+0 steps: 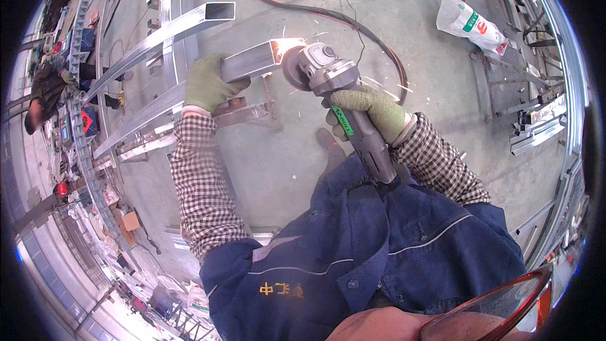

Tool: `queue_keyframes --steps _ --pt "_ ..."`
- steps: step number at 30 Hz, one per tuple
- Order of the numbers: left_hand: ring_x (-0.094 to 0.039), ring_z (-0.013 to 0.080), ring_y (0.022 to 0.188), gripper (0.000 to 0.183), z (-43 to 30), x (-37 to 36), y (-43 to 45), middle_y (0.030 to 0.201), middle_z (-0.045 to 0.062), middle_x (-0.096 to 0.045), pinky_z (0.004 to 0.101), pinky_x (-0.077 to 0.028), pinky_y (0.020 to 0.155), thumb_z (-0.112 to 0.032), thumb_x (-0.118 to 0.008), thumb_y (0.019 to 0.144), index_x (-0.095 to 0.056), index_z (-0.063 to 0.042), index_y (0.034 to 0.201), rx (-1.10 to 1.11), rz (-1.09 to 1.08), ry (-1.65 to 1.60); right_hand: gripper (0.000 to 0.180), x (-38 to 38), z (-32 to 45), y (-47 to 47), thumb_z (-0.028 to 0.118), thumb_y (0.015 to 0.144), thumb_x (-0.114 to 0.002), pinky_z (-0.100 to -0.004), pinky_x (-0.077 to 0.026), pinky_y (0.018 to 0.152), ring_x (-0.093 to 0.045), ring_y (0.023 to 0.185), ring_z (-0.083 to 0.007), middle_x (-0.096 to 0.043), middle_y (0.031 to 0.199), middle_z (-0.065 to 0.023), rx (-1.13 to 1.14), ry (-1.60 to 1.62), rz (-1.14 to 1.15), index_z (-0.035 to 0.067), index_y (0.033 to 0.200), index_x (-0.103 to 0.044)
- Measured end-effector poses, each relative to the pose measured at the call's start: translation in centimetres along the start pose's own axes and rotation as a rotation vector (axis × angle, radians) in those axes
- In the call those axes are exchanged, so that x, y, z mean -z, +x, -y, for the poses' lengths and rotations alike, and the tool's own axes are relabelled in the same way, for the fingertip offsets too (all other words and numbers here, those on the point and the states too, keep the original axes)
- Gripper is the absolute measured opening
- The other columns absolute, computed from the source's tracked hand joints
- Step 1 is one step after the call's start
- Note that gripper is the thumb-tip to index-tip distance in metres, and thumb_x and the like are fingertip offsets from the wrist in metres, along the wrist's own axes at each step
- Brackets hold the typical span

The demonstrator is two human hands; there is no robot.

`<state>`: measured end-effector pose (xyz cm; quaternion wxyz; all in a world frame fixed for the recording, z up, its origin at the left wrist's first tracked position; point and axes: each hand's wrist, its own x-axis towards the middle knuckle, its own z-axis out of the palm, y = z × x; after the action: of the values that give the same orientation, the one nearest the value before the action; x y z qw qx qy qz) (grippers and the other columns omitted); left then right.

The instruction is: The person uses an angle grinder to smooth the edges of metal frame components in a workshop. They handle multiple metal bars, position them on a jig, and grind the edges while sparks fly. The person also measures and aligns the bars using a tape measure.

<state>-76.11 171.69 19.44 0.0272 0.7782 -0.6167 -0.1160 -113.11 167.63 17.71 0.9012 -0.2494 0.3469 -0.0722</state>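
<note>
Gloved in green, my right hand [367,111] grips the body of an angle grinder [331,71] that bears a green label. Its disc [297,68] meets the open end of a rectangular metal tube [251,60], and bright sparks [287,43] fly from the contact. My left hand [208,83], also in a green glove, is wrapped around that tube a short way back from its end. A second rectangular metal tube [189,21] runs roughly parallel beyond it, its open end facing right.
A black hose [331,9] and a thin cable cross the concrete floor. At the right, a white printed sack [471,26] rests near a metal rack and steel profiles [537,135]. Another person [52,80] is at the far left beside a long ladder-like rail [78,118].
</note>
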Motion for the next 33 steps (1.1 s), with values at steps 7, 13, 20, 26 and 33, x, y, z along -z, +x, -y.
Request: queue_keyframes --steps 7,13,20,26,33 --pt "-0.073 0.0392 0.112 0.069 0.4 -0.1 0.0 0.116 0.019 -0.078 0.0479 -0.057 0.1 -0.047 -0.095 0.071 -0.077 -0.008 0.124 -0.008 0.027 0.006 0.052 -0.5 -0.5 -0.2 0.035 0.095 -0.083 -0.041 -0.061 0.073 -0.071 0.082 -0.0236 -0.072 0.103 -0.0134 0.023 0.027 -0.024 0.001 0.131 -0.064" --pt "-0.075 0.0389 0.107 0.065 0.7 -0.8 0.1 0.108 0.019 -0.079 0.0479 -0.058 0.097 -0.044 -0.095 0.07 -0.078 -0.007 0.121 -0.079 -0.096 -0.008 0.048 0.5 -1.1 -0.8 0.033 0.096 -0.083 -0.0403 -0.061 0.072 -0.071 0.083 -0.0232 -0.071 0.102 -0.0131 0.041 0.059 -0.129 0.002 0.127 -0.066" --pt "-0.076 0.0384 0.104 0.067 0.2 -0.2 -0.2 0.108 0.022 -0.078 0.0465 -0.06 0.093 -0.04 -0.095 0.07 -0.076 -0.004 0.122 -0.077 -0.054 -0.014 0.047 0.4 -2.2 -1.1 0.036 0.097 -0.082 -0.0393 -0.06 0.072 -0.072 0.084 -0.0237 -0.071 0.099 -0.0123 0.042 0.058 -0.089 0.002 0.126 -0.066" --pt "-0.074 0.0404 0.109 0.069 -0.1 -0.1 -0.1 0.113 0.023 -0.077 0.0479 -0.059 0.096 -0.04 -0.097 0.069 -0.075 -0.003 0.124 -0.03 -0.016 -0.029 0.049 0.2 -2.1 -1.4 0.034 0.097 -0.081 -0.0385 -0.059 0.074 -0.07 0.083 -0.024 -0.07 0.099 -0.0129 0.053 0.008 -0.069 0.002 0.13 -0.064" --pt "-0.074 0.039 0.113 0.08 1.1 -0.8 0.3 0.121 0.021 -0.075 0.046 -0.057 0.1 -0.051 -0.097 0.071 -0.071 -0.003 0.129 -0.04 0.014 0.022 0.053 1.1 -2.3 -1.3 0.032 0.097 -0.08 -0.0384 -0.059 0.075 -0.07 0.086 -0.024 -0.069 0.105 -0.0136 0.072 0.018 -0.029 -0.001 0.134 -0.061"
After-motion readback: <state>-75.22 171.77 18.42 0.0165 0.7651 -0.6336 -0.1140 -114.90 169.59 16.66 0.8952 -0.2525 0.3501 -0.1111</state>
